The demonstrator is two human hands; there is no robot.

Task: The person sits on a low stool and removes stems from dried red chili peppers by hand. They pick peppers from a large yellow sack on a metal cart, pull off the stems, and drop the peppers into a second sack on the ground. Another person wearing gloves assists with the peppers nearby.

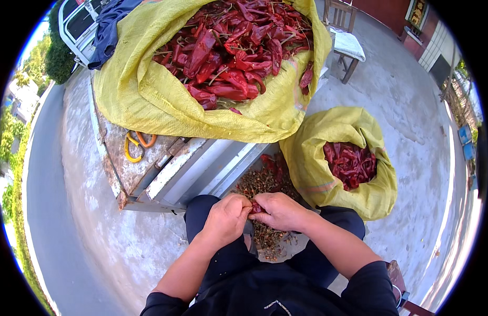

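Between my knees, my left hand point(229, 215) and my right hand point(278, 212) meet around a dried red chili pepper point(257, 207). The right fingers grip its body; the left thumb and fingertips pinch at its near end, where the stem itself is too small to tell. Below them a pile of chili stems point(269, 237) lies on the ground, with some red peppers at its far side. A large yellow woven sack point(169, 114) full of dried red chilies point(228, 59) lies open ahead. To the right stands a smaller yellow woven sack point(311, 158), open, holding red chilies point(351, 164).
The large sack rests on a rusty metal truck bed point(125, 166), where yellow and orange hooks point(133, 147) lie. Dark blue cloth point(111, 29) hangs at the upper left. A wooden chair point(348, 47) with a pale cushion stands beyond the sacks. A road runs along the left.
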